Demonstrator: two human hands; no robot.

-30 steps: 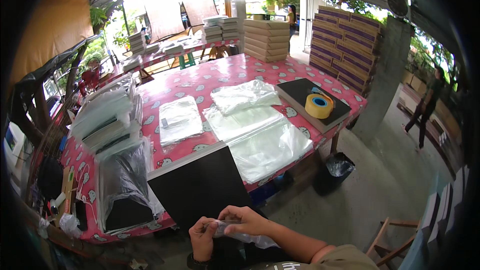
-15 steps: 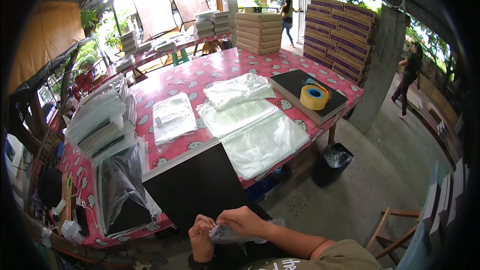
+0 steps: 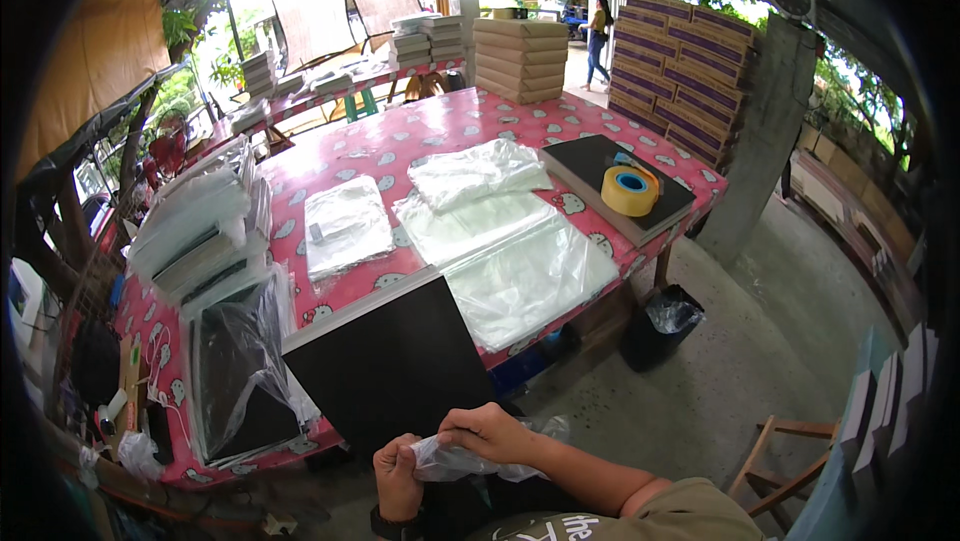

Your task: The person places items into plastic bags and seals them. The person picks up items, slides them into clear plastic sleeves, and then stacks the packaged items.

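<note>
A clear plastic bag [image 3: 450,462] is pinched between my two hands near the lower edge. My left hand [image 3: 398,479] has its thumb and fingers closed on the bag's left end. My right hand [image 3: 486,435] grips its upper edge, fingers pressed together, and more of the loose film hangs beyond my right wrist. Just past my hands, a stack of black boards [image 3: 385,366] juts over the table's near edge. Flat piles of clear plastic bags [image 3: 530,276] lie to the right of the boards.
The table [image 3: 330,156] has a pink patterned cover. Bagged boards [image 3: 245,371] are piled at left. A yellow tape roll [image 3: 629,192] rests on a black board stack [image 3: 590,166] at right. A bin [image 3: 664,326], a wooden stool [image 3: 785,461] and stacked cartons [image 3: 680,76] stand beyond.
My hands have drawn slightly apart, and more of the plastic bag shows stretched between them. A person walking at the right has gone mostly behind the pillar; another at the back has moved.
</note>
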